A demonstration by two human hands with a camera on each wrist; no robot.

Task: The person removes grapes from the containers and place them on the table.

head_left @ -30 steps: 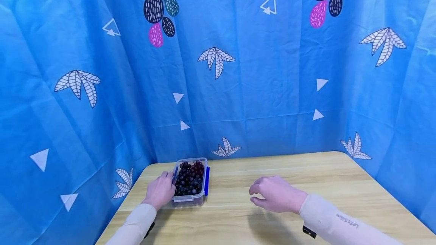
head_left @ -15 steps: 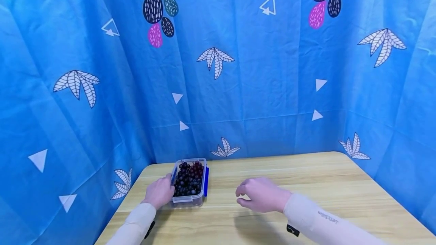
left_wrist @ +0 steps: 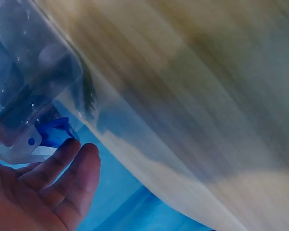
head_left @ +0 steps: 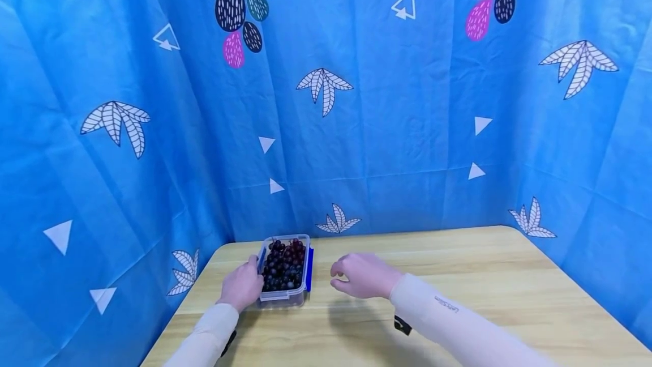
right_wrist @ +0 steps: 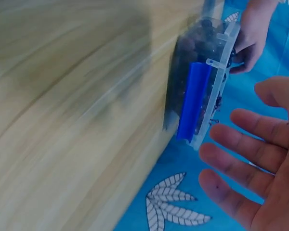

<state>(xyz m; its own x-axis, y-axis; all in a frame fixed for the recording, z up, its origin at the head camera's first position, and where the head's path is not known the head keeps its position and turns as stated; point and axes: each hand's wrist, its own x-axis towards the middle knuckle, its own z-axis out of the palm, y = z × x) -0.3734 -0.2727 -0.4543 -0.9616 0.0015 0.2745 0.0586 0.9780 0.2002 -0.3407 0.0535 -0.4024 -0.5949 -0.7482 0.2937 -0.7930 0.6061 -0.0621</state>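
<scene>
A clear plastic food container [head_left: 282,296] with blue side latches stands on the left part of the table, its top uncovered. Dark grapes [head_left: 282,265] fill it, some reddish at the far end. My left hand [head_left: 241,285] holds the container's left rim, thumb side over the edge; in the left wrist view its fingers [left_wrist: 86,168] lie outside, by the blue latch [left_wrist: 58,132]. To the right of the container, my right hand [head_left: 367,276] hovers above the table, fingers loosely bent and apart from it. Facing the other blue latch [right_wrist: 195,101], that hand holds nothing.
The light wooden table [head_left: 458,276] extends to the right of the container. A blue patterned curtain [head_left: 397,129] hangs behind the table and along both sides. The container sits near the table's left and far edges.
My right hand has moved left across the table, closer to the container. My left hand stays at the container's left rim, and the container has hardly moved.
</scene>
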